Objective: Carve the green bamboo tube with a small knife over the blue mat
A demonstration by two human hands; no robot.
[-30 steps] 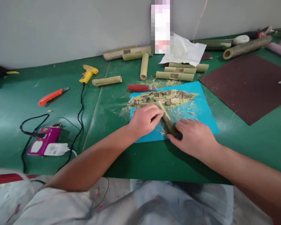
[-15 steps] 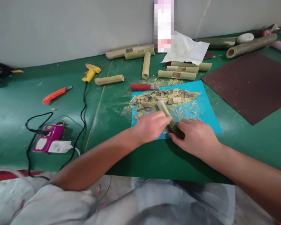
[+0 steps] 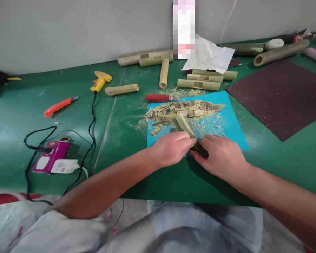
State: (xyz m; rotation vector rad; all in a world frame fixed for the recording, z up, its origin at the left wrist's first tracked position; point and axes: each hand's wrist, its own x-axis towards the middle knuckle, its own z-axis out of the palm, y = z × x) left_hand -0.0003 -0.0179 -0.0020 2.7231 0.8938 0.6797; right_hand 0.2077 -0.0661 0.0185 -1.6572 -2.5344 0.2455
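Observation:
A bamboo tube (image 3: 184,123) lies slantwise over the blue sheet (image 3: 238,135), its pale far end near the shavings. My right hand (image 3: 222,151) is wrapped round the tube's near, darker end and presses it down. My left hand (image 3: 175,146) is closed, its fingertips pinched against the tube just beside the right thumb. Whatever is in that pinch is hidden by the fingers. Bamboo chips (image 3: 183,111) and fine shavings are heaped beyond the tube. A red-handled knife (image 3: 157,97) rests along the sheet's far left corner.
Cut bamboo tubes (image 3: 198,84) lie at the back, near a white paper (image 3: 209,56). Leftward are an orange cutter (image 3: 58,107), a yellow glue gun (image 3: 102,80) and a purple power strip (image 3: 52,156) with cords. A dark brown sheet (image 3: 279,98) covers the right side.
My left hand has slid a little down the tube toward my right hand. My right hand keeps its grip. The view has shifted slightly.

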